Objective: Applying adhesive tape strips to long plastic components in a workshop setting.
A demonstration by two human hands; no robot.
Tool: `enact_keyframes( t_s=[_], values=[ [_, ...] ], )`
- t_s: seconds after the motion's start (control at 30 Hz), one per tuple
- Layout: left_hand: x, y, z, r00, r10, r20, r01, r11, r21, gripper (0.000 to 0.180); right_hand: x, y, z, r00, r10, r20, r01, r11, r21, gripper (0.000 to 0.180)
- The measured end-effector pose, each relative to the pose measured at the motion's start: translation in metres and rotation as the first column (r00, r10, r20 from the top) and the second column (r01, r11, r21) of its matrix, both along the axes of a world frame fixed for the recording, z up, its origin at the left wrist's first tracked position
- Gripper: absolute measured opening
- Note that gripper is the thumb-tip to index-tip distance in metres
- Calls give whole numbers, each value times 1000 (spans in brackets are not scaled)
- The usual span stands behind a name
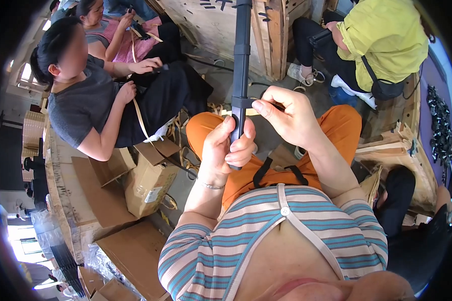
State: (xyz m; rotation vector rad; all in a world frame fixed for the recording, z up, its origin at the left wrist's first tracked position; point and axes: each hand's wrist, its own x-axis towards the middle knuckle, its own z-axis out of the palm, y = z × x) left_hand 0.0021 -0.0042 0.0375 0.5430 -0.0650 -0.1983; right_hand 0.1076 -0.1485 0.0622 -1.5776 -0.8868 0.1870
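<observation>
A long, dark, slim bar (241,65) stands up before me and runs out past the top edge. My left hand (229,143) is wrapped round its lower end, fingers curled against it. Black bands circle the bar at several heights. At the lowest black band (242,103), my right hand (288,113) pinches its loose end between thumb and fingers, just right of the bar. A short pale-yellow strip (251,113) shows behind the bar between my hands. My fingers partly cover the bar's lower end.
Seated people work at left, one holding a long tan strip (139,118). An open cardboard box (148,185) lies at my left. A tall wooden crate (221,35) stands ahead. Someone in a yellow shirt (386,40) sits far right, near a purple surface (429,85) with black parts (439,125).
</observation>
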Motion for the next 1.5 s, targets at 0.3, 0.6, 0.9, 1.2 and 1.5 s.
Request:
enact_keyframes(
  t_s=[0.3, 0.6, 0.9, 1.2, 1.5],
  values=[
    [-2, -1, 2, 999, -5, -51, 10, 996, 84, 42, 10, 7, -12, 981, 193, -28, -191, 980, 59, 13],
    [-2, -2, 3, 999, 39, -13, -36, 980, 196, 44, 8, -1, 6, 971, 235, 38, -231, 970, -78, 11],
    [-4, -5, -1, 983, -183, -7, 182, 981, -70, 45, 5, -5, 9, 973, 231, -24, -232, 972, -43, 9],
    [4, -25, -3, 861, -473, 189, 508, 779, -368, 42, 4, 29, -42, 902, 404, -152, -399, 915, 65, 18],
    [16, -27, -4, 876, -413, 249, 479, 676, -560, 37, 10, 8, -7, 843, 487, -229, -380, 840, 388, 31]
  ],
)
